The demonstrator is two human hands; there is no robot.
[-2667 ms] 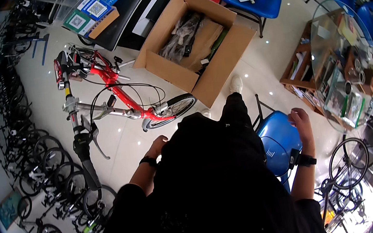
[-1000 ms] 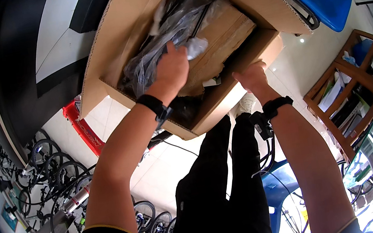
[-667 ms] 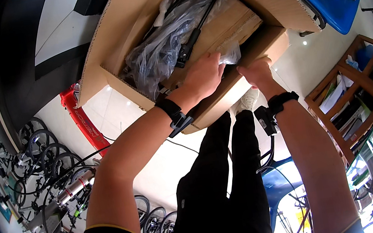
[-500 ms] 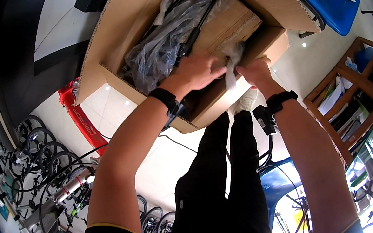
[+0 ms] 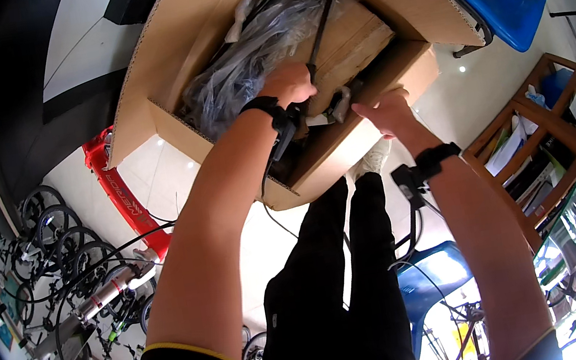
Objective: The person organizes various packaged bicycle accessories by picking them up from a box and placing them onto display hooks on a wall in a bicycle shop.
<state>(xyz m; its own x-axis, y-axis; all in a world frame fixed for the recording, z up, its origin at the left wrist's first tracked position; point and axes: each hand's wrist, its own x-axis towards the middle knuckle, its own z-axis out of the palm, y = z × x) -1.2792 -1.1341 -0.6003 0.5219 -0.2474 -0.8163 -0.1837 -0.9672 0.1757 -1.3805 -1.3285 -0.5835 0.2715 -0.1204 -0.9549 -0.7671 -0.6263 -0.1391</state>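
An open cardboard box (image 5: 344, 152) stands tilted in front of me. My left hand (image 5: 290, 84) reaches inside, its fingers closed around the lower end of a thin black rod (image 5: 322, 31); the fingertips are partly hidden. Crumpled clear plastic wrap (image 5: 228, 88) covers dark parts beside that hand. A brown cardboard piece (image 5: 348, 38) lies under the rod, and a small plastic-wrapped piece (image 5: 342, 105) sits near the box's near wall. My right hand (image 5: 389, 113) grips the top edge of that wall, thumb on the inner side and fingers outside.
A red bicycle frame (image 5: 127, 198) with a silver fork (image 5: 106, 293) stands at the left, by several bicycles. A blue chair (image 5: 512, 1) holding papers is at the far right. Below it are a wooden shelf (image 5: 537, 112) and a glass counter. Another blue chair (image 5: 431, 274) stands near my legs.
My left hand has closed on the black rod, whose lower end has swung right. The whitish plastic between my hands has dropped into the box. My right hand stays on the box edge.
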